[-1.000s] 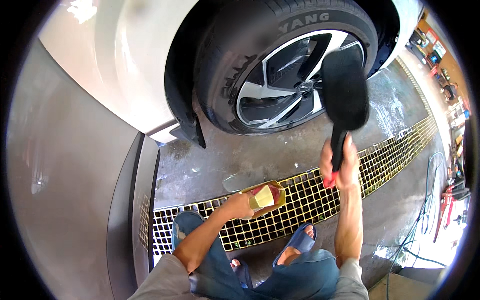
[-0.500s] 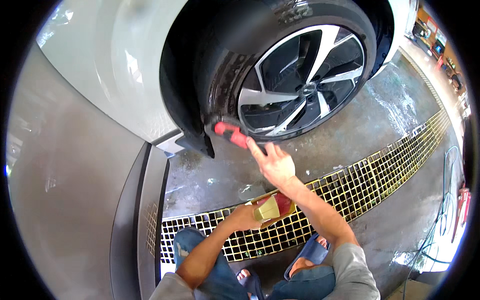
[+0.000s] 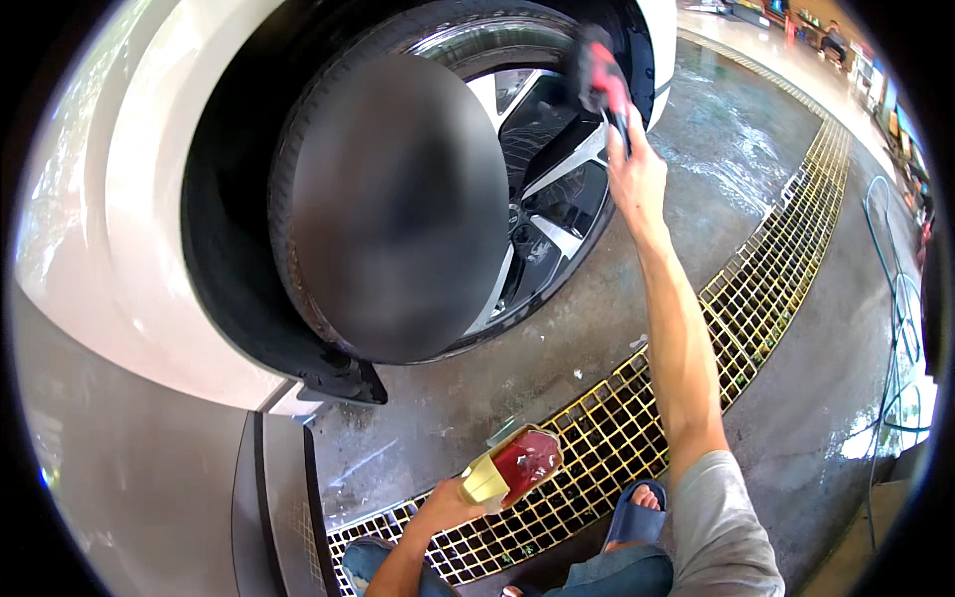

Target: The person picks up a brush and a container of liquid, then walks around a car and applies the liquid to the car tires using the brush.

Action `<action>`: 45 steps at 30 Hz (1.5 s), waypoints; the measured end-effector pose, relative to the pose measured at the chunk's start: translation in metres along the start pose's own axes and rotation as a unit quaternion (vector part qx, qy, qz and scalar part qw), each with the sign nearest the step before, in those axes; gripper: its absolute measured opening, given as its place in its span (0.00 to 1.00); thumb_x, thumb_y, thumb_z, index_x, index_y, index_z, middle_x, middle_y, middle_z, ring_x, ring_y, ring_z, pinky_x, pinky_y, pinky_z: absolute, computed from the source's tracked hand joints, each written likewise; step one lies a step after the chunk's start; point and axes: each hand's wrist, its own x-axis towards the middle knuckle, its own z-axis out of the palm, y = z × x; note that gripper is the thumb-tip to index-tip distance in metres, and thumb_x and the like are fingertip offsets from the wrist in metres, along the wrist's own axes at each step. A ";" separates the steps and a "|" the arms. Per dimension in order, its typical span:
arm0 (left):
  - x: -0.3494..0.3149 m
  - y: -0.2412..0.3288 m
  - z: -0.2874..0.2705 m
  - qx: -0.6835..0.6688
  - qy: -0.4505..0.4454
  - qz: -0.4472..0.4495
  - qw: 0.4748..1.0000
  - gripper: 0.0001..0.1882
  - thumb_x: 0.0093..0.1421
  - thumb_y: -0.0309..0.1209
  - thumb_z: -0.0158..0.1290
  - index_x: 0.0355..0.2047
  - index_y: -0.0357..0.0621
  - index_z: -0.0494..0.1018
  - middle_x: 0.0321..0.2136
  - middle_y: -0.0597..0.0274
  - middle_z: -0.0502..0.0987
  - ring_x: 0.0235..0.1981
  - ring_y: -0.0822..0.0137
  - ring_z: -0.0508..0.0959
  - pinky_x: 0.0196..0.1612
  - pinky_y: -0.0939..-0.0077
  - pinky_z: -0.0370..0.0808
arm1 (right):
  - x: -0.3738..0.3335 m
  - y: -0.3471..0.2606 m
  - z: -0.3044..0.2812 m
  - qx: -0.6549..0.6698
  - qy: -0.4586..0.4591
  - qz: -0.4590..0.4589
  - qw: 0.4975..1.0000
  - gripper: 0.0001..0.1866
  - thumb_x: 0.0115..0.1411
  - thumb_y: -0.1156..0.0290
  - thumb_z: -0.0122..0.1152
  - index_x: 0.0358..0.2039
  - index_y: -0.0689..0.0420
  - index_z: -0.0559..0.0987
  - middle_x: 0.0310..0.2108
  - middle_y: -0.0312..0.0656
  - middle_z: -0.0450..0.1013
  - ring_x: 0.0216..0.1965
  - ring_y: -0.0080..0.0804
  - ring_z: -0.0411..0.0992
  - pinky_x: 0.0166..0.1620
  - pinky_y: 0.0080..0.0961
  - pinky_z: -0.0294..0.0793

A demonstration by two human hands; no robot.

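Note:
My right hand (image 3: pixel 639 187) is wrapped round the dark handle of a red-and-black brush (image 3: pixel 609 82). Its dark head lies against the right side of the car tyre (image 3: pixel 468 45), by the wheel arch. Down near my knees, my left hand (image 3: pixel 446 507) grips a cut-open container (image 3: pixel 484 484), pale yellow at the held end, with dark red contents showing in its opening. It is held over the floor grating, apart from the wheel. The black-and-silver wheel rim (image 3: pixel 559 237) shows to the right of a blurred oval patch, which hides much of the wheel's left part.
The light-coloured car body (image 3: pixel 149 229) fills the left side. A yellow floor grating (image 3: pixel 617 418) curves across the wet grey floor (image 3: pixel 736 129). At the far right lies a coiled hose (image 3: pixel 900 318), and a person sits (image 3: pixel 834 42) in the background.
My right hand has carried the brush from the tyre's lower left up to its upper right. The container in my left hand has shifted lower and its red opening shows more. The view has shifted.

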 end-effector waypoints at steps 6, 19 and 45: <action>0.017 0.030 0.001 0.018 -0.041 -0.040 0.998 0.29 0.54 0.51 0.67 0.50 0.49 0.80 0.40 0.53 0.85 0.41 0.57 0.84 0.48 0.66 0.78 | -0.084 0.214 0.009 -0.138 -0.127 0.229 0.955 0.28 0.68 0.50 0.51 0.64 0.50 0.70 0.41 0.63 0.78 0.42 0.66 0.78 0.47 0.52 0.77; 0.000 0.006 0.000 -0.026 0.019 -0.099 0.995 0.24 0.51 0.29 0.67 0.49 0.38 0.79 0.41 0.59 0.85 0.43 0.69 0.83 0.49 0.70 0.79 | 0.085 -0.039 -0.053 -0.009 -0.077 -0.297 0.952 0.19 0.71 0.62 0.49 0.58 0.52 0.73 0.46 0.59 0.76 0.48 0.60 0.75 0.48 0.43 0.77; 0.007 0.026 -0.008 -0.020 0.032 -0.064 0.997 0.19 0.50 0.27 0.64 0.45 0.40 0.80 0.36 0.55 0.86 0.38 0.64 0.85 0.45 0.69 0.80 | -0.113 0.179 -0.027 -0.119 -0.047 0.081 0.989 0.30 0.67 0.57 0.57 0.68 0.45 0.66 0.34 0.62 0.76 0.36 0.63 0.78 0.39 0.52 0.79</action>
